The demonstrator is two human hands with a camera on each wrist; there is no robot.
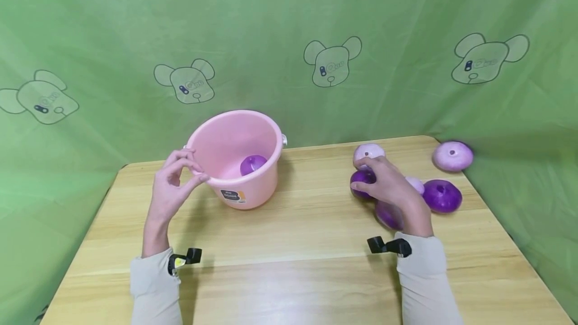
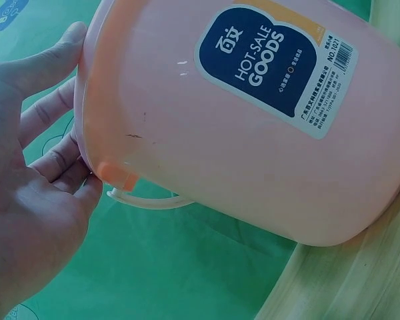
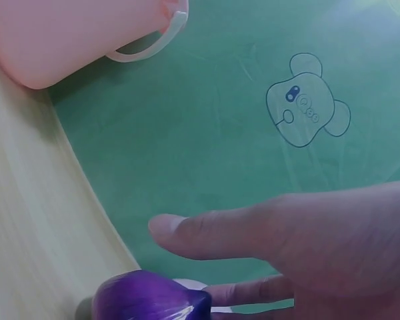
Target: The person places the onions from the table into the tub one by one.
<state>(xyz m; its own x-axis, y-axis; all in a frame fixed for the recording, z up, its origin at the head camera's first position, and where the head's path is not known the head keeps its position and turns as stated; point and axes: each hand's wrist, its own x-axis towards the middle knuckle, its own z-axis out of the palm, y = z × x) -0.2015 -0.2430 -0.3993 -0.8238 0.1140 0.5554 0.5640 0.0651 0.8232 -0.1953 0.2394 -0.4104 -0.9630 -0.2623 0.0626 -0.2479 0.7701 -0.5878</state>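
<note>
Pinching the rim of the pink bucket (image 1: 253, 193), the left hand (image 1: 168, 192) is well left of the dark purple onion (image 3: 143, 297) on the counter (image 1: 289, 229); the right hand (image 1: 392, 182), nearer, reaches over it, thumb and fingers parted, the onion's tip toward the fingers.

Pale beige sleeves (image 1: 155, 287) with a small black mount (image 1: 194, 255) at each cuff (image 1: 422, 255) (the left one shows a yellow patch (image 1: 179, 262)).
</note>
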